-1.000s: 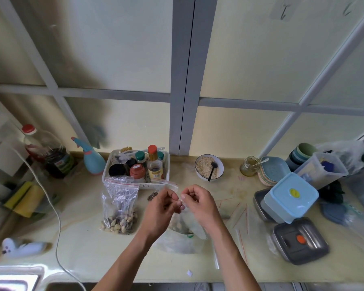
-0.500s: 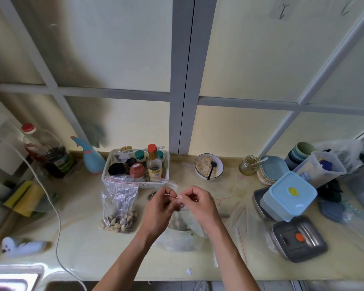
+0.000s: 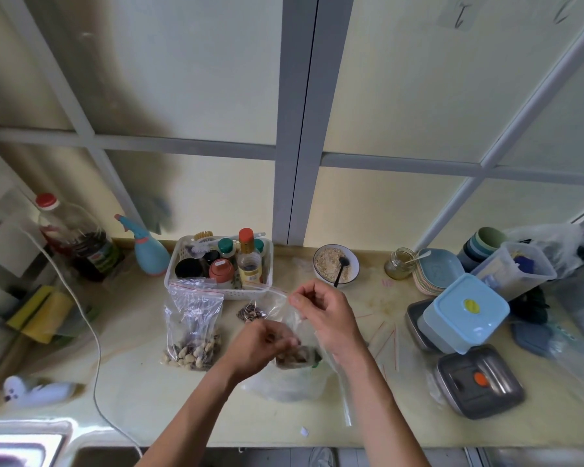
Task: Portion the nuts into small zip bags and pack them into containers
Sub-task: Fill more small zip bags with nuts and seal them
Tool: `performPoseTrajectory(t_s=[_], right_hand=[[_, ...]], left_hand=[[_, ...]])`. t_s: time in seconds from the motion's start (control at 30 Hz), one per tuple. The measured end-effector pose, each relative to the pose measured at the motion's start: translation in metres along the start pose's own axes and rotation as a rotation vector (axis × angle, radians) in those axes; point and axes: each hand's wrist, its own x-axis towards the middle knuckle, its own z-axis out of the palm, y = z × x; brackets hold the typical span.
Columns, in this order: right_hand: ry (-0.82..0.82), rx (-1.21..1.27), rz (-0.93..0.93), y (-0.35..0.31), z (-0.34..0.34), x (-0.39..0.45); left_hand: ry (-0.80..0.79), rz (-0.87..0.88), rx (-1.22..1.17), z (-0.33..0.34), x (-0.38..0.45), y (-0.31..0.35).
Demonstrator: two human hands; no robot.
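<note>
**Filling a small zip bag over the nut sack**

My right hand [image 3: 324, 313] pinches the rim of a small zip bag [image 3: 277, 303]; my left hand [image 3: 267, 342] curls over the nuts [image 3: 295, 357] in the white sack [image 3: 284, 382], though what it holds I cannot tell. The film looks limp and slippery, so I'd grip its stiffer zip strip. A filled bag [image 3: 193, 332] stands left on the bench [image 3: 142, 382]; the blue lidded container [image 3: 466, 311] and steel box [image 3: 479, 379] sit right.

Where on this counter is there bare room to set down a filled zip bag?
Bare counter lies in front of the standing nut bag, between the white cord and the left forearm. Another patch lies between the oat bowl and the glass jar. The right side is crowded: blue-lidded container, steel tin, loose bags.
</note>
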Motion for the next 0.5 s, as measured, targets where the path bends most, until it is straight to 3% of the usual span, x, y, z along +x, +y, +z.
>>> performPoseTrajectory(t_s=[0.13,0.23,0.33,0.5], right_hand=[[0.079,-0.068,0.002,-0.007,-0.015,0.003],[-0.023,-0.137,0.078,-0.008,-0.030,0.003],[-0.159,-0.167,0.161,-0.007,-0.033,-0.001],[-0.124,-0.318,0.129,0.006,-0.023,0.004]], left_hand=[[0.108,-0.019,-0.142,0.001,-0.006,0.011],[0.226,-0.025,-0.191,0.000,-0.009,0.017],[0.288,-0.026,-0.110,-0.003,-0.007,0.016],[0.284,-0.055,0.006,-0.003,-0.003,0.013]])
